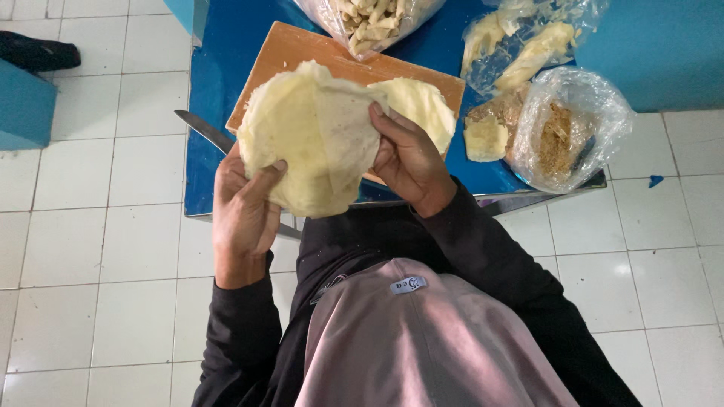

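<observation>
A blue bench is seen over white floor tiles. Above a wooden board, a pale dough sheet is gripped by both hands: left hand at seven o'clock, right hand at three o'clock.

So the desk is a small blue-topped thing with a metal edge, sitting on a white tiled floor. Right behind the left grip and right grip there's a wooden cutting board lying flat on it, with a knife poking out off to the left of the left grip. Past the board sits a clear bag of pale stick-shaped pieces. Off to the right of the right grip are a bag of yellowish dough and a bag of brown crumbs, just beside each other.
</observation>
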